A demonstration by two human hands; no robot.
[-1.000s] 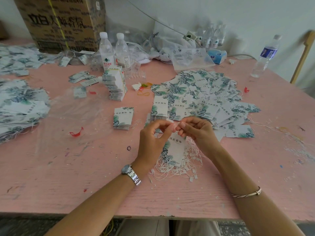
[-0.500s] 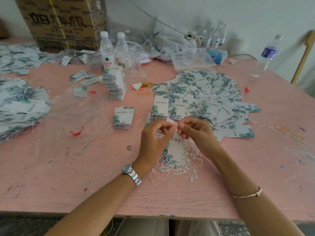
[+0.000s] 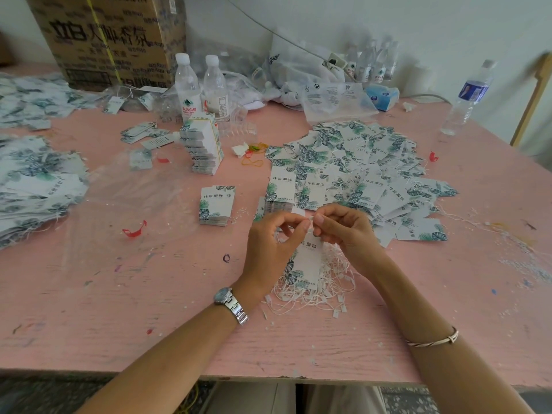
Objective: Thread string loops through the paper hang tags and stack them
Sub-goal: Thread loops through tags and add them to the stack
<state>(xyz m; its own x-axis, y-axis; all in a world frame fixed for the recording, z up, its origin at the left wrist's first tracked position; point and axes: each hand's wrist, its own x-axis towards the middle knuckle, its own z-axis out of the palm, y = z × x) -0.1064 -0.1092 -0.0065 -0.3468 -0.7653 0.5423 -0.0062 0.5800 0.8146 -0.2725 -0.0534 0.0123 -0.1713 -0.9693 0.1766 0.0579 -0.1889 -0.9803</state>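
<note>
Two-handed work: pinches tag (image 3: 307,261) by its top with left hand (image 3: 268,243), over string pile (image 3: 325,291) near centre, top kept up, presumably for threading; pinches string end (image 3: 312,218) (barely visible) in right hand (image 3: 348,231), fingertips touching the left's, likely to feed it through.

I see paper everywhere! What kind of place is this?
Probably a small packing workshop: heaps of printed hang tags on a pink table, a pile of string loops, a big cardboard box behind.
</note>
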